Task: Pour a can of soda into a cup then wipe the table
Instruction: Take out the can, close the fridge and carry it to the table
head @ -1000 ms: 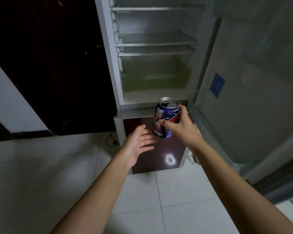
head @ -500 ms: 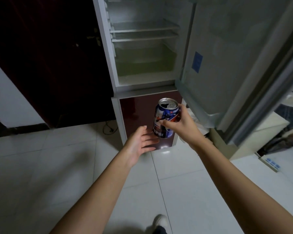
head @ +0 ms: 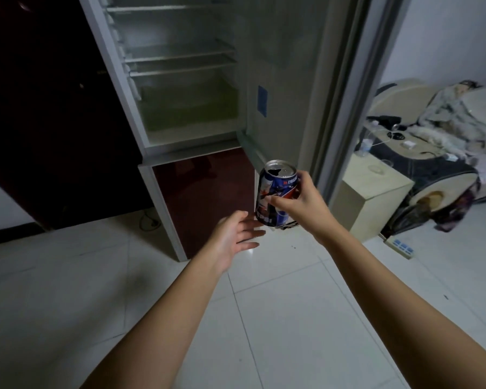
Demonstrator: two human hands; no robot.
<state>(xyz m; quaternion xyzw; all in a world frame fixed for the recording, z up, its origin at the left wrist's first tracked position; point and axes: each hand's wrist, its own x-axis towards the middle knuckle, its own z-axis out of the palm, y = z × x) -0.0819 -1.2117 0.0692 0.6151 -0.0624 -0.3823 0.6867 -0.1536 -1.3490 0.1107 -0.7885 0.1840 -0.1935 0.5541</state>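
My right hand (head: pixel 302 203) grips a blue soda can (head: pixel 272 192) upright at chest height, its silver top showing an opening. My left hand (head: pixel 236 235) hovers just below and left of the can, fingers spread, palm turned toward it, fingertips close to its base but holding nothing. No cup and no cloth are in view.
An open fridge (head: pixel 180 88) with bare shelves stands ahead, its door (head: pixel 292 80) swung out to the right. A pale low cabinet (head: pixel 373 197) sits right of the door, a cluttered sofa (head: pixel 446 153) beyond it. A power strip (head: pixel 400 246) lies on the white tiled floor.
The view has swung right and back from the fridge, revealing the cabinet and sofa. Both hands keep the same pose, the can still in my right hand.
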